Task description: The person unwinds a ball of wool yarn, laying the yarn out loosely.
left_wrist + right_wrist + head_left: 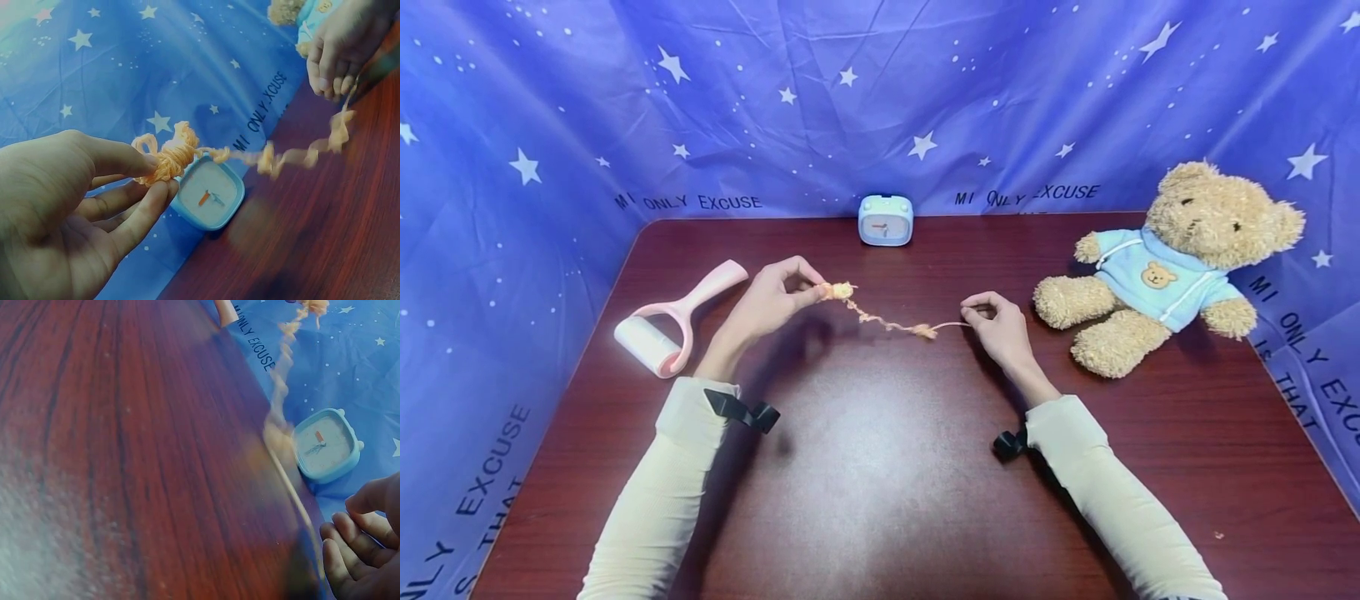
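Note:
Between thumb and fingertips, my left hand (771, 298) pinches a small wound bundle of pale orange yarn (170, 159) above the table. A twisted, knotted strand of yarn (887, 324) trails from the bundle towards the right and sags slightly. It has a tangled clump (923, 332) near its right end, then runs on as a thin straight length. My right hand (1000, 332) holds that thin end, fingers curled; in the right wrist view the thin length (292, 495) passes beside the fingertips, and the exact grip is partly hidden.
A light blue alarm clock (886, 222) stands at the table's back edge. The pink-handled lint roller (703, 292) lies left, close to my left forearm. At the right sits a teddy bear (1180, 275) in a blue top. Starry blue cloth (820, 108) hangs behind the dark wooden table (865, 467).

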Motion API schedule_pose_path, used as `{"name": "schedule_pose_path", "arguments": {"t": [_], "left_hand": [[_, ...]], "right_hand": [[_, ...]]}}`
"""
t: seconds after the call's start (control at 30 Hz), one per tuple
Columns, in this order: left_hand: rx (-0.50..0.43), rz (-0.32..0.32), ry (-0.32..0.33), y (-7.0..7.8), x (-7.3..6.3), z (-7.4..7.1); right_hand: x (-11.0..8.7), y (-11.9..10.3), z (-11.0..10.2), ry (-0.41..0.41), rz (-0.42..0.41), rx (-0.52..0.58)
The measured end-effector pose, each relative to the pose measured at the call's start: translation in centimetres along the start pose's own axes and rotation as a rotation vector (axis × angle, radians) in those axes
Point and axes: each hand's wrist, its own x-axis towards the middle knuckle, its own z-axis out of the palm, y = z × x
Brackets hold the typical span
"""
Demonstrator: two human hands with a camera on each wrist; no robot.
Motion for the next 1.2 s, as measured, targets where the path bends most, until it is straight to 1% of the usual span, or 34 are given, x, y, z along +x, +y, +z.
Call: {"name": "schedule_pose_path", "arguments": {"t": [0.13, 0.33, 0.47, 0.5, 0.53, 0.6, 0.73, 0.77, 0.83, 1.0, 1.2], "left_hand": [[-0.012, 0.025, 0.000, 0.0, 0.0, 0.1], [-0.016, 0.026, 0.005, 0.2, 0.0, 0.3], [-0.016, 0.035, 0.003, 0.2, 0.0, 0.4], [-0.018, 0.036, 0.001, 0.1, 0.0, 0.4], [-0.027, 0.036, 0.000, 0.2, 0.0, 0.5], [-0.037, 0.029, -0.001, 0.3, 0.0, 0.5], [-0.053, 0.014, -0.007, 0.6, -0.1, 0.6], [-0.053, 0.011, -0.008, 0.7, -0.1, 0.6], [-0.056, 0.010, -0.011, 0.7, -0.1, 0.6], [-0.048, 0.024, -0.023, 0.8, 0.1, 0.7], [-0.061, 0.036, -0.031, 0.8, 0.3, 0.9]], "right_hand": [[-0.2, 0.0, 0.1, -0.009, -0.010, 0.001], [-0.7, -0.8, 0.5, -0.022, -0.037, 0.012], [-1.0, -1.8, 1.1, -0.052, -0.069, 0.086], [-1.1, -2.2, 1.3, -0.059, -0.079, 0.114], [-1.4, -3.0, 1.4, -0.073, -0.082, 0.133], [-1.6, -3.7, 2.0, -0.090, -0.111, 0.176], [-2.5, -6.5, 2.8, -0.143, -0.142, 0.240], [-2.5, -6.6, 3.2, -0.152, -0.158, 0.257], [-2.7, -7.4, 3.9, -0.183, -0.158, 0.295], [-2.2, -6.8, 6.6, -0.232, -0.165, 0.375], [-2.3, -7.2, 8.8, -0.264, -0.171, 0.449]]}}
